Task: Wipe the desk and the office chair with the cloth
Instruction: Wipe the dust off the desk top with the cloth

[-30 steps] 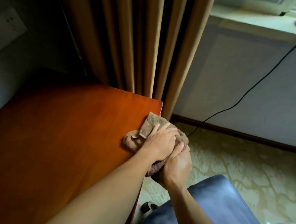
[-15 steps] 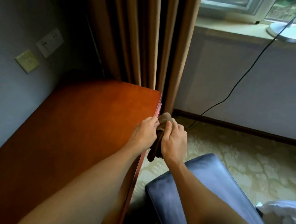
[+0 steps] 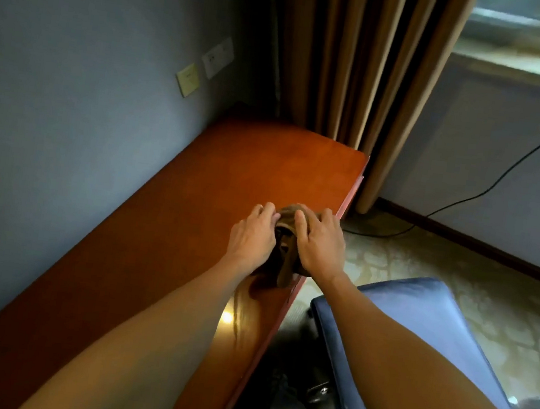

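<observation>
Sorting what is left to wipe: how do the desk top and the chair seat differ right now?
The desk is glossy orange-brown wood; the chair seat is blue upholstery. The cloth and both hands rest on the desk; the chair seat carries none. The desk stands higher.

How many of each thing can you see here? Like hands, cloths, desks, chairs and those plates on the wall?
Hands: 2, the left hand and the right hand
Cloths: 1, the brown cloth bunched between both hands
Desks: 1, the reddish wooden desk
Chairs: 1, the blue chair
Wall plates: 2, a white wall plate and a yellowish wall plate
Total: 7
</observation>
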`<state>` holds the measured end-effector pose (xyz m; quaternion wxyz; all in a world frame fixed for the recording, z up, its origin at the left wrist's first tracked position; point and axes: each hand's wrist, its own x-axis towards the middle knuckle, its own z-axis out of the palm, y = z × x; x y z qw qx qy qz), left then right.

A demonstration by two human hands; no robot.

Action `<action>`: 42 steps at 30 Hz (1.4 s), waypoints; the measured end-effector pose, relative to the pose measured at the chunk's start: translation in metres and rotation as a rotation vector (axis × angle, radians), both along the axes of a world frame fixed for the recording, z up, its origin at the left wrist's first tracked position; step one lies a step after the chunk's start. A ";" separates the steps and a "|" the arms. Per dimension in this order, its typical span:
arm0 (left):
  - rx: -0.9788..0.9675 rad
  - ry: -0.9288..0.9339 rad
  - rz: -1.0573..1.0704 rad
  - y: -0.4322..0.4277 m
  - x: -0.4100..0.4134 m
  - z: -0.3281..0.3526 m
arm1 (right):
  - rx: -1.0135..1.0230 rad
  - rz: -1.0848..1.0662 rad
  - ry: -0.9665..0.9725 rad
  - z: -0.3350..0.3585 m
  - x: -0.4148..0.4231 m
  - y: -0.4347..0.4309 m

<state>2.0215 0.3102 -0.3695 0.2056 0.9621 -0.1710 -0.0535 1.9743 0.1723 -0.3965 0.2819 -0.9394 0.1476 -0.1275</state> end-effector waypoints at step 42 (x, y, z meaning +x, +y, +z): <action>0.089 0.224 0.396 0.295 -0.187 -0.098 | -0.178 0.764 0.398 -0.060 -0.093 0.240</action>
